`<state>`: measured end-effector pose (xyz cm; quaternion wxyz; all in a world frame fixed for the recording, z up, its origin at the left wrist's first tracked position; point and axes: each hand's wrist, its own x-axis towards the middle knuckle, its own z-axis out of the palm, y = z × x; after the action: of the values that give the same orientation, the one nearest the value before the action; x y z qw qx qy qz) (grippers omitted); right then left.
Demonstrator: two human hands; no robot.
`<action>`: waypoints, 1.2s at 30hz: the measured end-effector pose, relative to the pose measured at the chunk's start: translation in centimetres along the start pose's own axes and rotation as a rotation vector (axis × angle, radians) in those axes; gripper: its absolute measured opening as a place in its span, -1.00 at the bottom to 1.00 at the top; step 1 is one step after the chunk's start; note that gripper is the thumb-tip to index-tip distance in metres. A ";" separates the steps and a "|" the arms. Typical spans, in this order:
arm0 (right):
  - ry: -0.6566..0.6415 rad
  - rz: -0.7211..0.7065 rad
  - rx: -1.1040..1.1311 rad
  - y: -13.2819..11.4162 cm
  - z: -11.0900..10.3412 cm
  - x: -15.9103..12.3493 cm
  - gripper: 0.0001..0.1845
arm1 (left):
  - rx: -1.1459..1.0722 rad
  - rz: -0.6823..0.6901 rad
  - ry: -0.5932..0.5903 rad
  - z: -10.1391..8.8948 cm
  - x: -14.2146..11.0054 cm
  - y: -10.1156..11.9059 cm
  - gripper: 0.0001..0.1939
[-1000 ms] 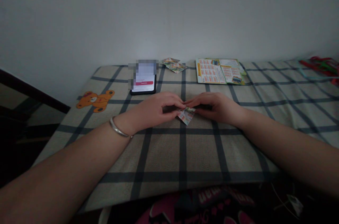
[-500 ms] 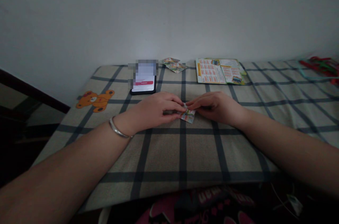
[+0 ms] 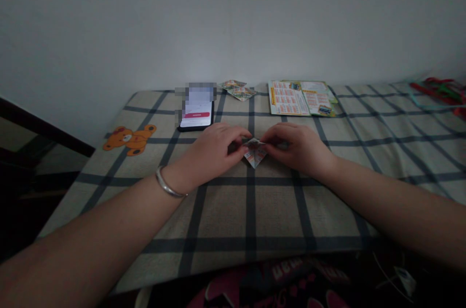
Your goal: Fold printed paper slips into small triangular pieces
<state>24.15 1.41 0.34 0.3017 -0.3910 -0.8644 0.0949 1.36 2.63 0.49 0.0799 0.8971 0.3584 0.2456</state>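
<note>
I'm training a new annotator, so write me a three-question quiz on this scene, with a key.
1. True or false: the left hand and the right hand both touch the folded paper.
2. On which arm is the bracelet?
3. Which lies left of the phone in the picture: A) booklet, B) bear picture, C) right hand?

Key: 1 true; 2 the left; 3 B.

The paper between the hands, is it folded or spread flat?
Folded. The paper shows a pointed lower corner and a crease down its middle, between the left hand and right hand.
</note>
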 end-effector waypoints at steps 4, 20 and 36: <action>0.021 0.033 -0.080 -0.2 0.3 0.0 -0.87 | -0.027 -0.109 0.057 0.2 -0.1 0.8 -0.84; -0.075 -0.039 -0.060 -0.8 0.2 0.2 -0.85 | 0.243 -0.092 0.080 0.2 -0.1 1.7 -0.94; -0.096 -0.103 -0.050 -1.0 0.4 0.2 -0.86 | 0.476 0.049 0.086 -0.1 -0.2 1.9 -0.88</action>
<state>23.20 0.90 0.49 0.2546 -0.3487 -0.8988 0.0761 2.39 1.11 1.09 -0.1552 0.8877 0.3877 0.1940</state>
